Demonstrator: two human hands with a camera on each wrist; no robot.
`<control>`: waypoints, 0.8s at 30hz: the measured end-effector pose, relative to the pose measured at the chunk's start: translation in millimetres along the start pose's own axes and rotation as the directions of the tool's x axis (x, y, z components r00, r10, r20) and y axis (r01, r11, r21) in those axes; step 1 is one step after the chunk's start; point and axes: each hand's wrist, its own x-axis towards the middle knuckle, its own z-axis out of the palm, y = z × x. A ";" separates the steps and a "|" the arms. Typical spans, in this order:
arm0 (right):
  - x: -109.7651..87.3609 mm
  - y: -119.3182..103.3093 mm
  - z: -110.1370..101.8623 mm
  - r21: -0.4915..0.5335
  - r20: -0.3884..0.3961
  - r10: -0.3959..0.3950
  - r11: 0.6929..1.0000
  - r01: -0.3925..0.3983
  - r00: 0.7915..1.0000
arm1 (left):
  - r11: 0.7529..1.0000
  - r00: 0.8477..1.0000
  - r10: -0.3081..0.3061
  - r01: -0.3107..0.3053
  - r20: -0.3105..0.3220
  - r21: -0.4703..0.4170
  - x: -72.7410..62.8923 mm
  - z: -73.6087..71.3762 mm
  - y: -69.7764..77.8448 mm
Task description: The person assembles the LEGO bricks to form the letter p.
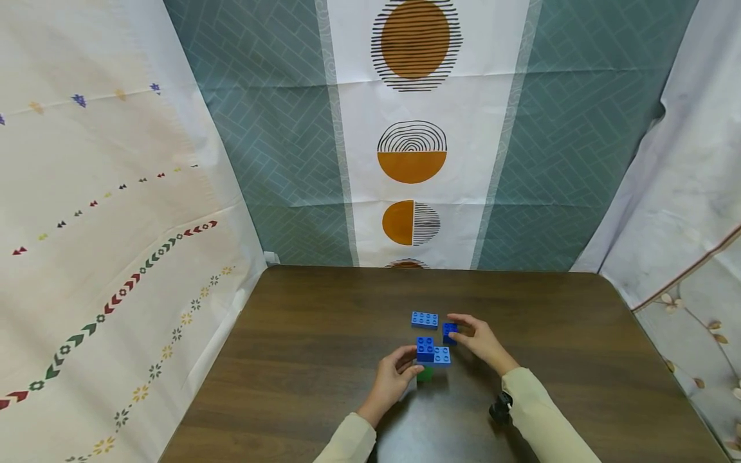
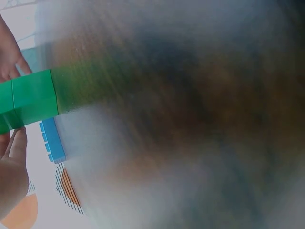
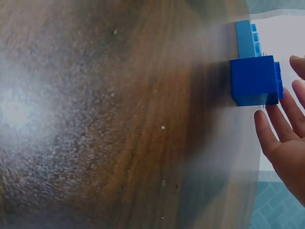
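Observation:
A small stack stands in front of me: green blocks [image 2: 34,95] at the bottom, a light blue brick [image 1: 442,355] on them, and a dark blue brick [image 1: 425,349] on its left end. My left hand [image 1: 392,382] is at the stack's left side; in the left wrist view its fingertips touch the green blocks' side, with the front face uncovered. My right hand [image 1: 482,341] reaches around a separate dark blue block [image 3: 252,81] standing on the table, its fingers loosely spread beside it. The thumb overlaps this block in the head view.
Another light blue brick [image 1: 424,319] lies behind the stack, left of the separate dark blue block. The brown wooden table [image 1: 301,360] reflects light near its front. Patterned cloths [image 1: 278,141] hang behind and at both sides.

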 end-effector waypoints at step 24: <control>0.4 10.9 1.3 -0.080 0.004 0.001 0.997 0.000 1.000 | 1.000 1.000 -0.011 0.011 0.006 -0.007 -0.3 -0.7 -1.3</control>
